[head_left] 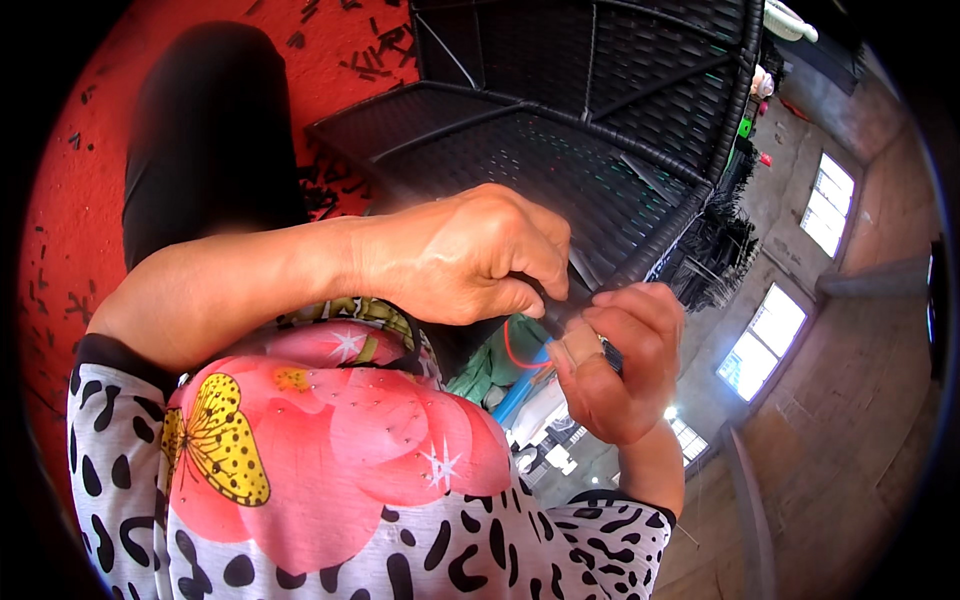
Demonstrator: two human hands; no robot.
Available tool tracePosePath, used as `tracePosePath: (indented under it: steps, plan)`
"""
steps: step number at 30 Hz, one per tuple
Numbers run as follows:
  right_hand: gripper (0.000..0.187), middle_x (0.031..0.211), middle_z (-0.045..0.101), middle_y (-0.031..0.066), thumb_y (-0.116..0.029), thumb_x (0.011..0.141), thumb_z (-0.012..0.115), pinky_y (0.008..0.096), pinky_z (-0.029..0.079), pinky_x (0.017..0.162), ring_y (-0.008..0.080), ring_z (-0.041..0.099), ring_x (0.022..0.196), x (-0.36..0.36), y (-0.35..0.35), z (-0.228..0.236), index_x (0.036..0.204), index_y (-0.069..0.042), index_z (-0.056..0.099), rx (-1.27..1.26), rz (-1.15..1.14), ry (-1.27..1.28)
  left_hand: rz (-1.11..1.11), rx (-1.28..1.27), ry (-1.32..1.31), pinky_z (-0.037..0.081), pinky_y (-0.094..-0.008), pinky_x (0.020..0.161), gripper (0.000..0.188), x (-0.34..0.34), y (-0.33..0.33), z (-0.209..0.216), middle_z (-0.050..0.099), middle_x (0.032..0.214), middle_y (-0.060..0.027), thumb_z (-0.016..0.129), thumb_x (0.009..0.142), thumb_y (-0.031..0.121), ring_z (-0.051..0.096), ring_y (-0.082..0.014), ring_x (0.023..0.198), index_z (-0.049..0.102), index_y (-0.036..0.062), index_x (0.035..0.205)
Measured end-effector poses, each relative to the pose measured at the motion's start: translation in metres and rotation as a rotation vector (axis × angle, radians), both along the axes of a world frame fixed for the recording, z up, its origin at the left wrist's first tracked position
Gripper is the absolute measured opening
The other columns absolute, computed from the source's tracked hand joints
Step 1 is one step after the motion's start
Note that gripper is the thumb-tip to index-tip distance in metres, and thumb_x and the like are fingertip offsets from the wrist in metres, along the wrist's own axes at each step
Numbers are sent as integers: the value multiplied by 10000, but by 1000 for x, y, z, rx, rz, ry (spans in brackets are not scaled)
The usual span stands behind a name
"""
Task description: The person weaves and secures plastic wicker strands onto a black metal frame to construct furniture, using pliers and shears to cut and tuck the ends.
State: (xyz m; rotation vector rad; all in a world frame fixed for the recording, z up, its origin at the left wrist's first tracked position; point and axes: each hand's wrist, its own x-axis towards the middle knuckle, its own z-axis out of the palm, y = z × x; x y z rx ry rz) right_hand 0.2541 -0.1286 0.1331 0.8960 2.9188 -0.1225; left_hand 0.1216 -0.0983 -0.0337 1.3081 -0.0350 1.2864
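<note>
My left hand (480,258) is closed, thumb and bent fingers pinching a narrow black strip (553,318) close to the woven frame's edge. Beside it, my right hand (628,360) is closed too, its fingers curled and a tan wrap (580,345) round one digit. A small dark, shiny thing (611,354) shows inside the right hand; its kind is hidden by the fingers. Just beyond both hands stands a black woven wicker piece (520,150) with braided edges and thin frame bars. The two hands nearly touch.
Short black scraps (375,55) litter the red floor (80,220). A black-clad leg (210,140) is bent at the left. Loose black strands (715,255) bunch beside the wicker. Green plastic (485,365) and a red-orange loop (512,345) lie below the hands. Bright windows (762,340) are at the right.
</note>
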Motion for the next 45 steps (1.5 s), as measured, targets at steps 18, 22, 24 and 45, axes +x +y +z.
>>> tracePosePath:
  steps: [18,22,24,45]
  plan:
    - [198,721,586,74,-92,627,741,345,412,712,245,567,713,-18,66,19,715,-33,574,-836,-550,-236,155,-23,165,431,-399,669,372,11,-10,-3,532,752,-116,766,632,261,529,-317,754,587,-3,825]
    - [226,662,562,89,-65,644,731,332,410,582,245,549,623,-31,70,14,652,-12,511,-937,-707,-331,174,-51,193,434,-391,661,386,11,-13,-4,529,743,-111,761,635,292,526,-309,738,585,-1,814]
    - [237,649,554,91,-51,647,723,332,403,542,247,543,600,-31,69,12,636,-6,491,-969,-792,-342,178,-69,182,434,-390,658,390,12,-14,-3,525,737,-109,760,636,301,524,-308,732,583,-1,809]
    - [314,936,611,65,-376,754,643,467,254,951,271,544,971,39,20,1,854,-78,640,-291,-250,149,165,-48,184,421,-381,673,367,13,-13,-3,525,738,-115,770,638,267,526,-311,721,575,2,800]
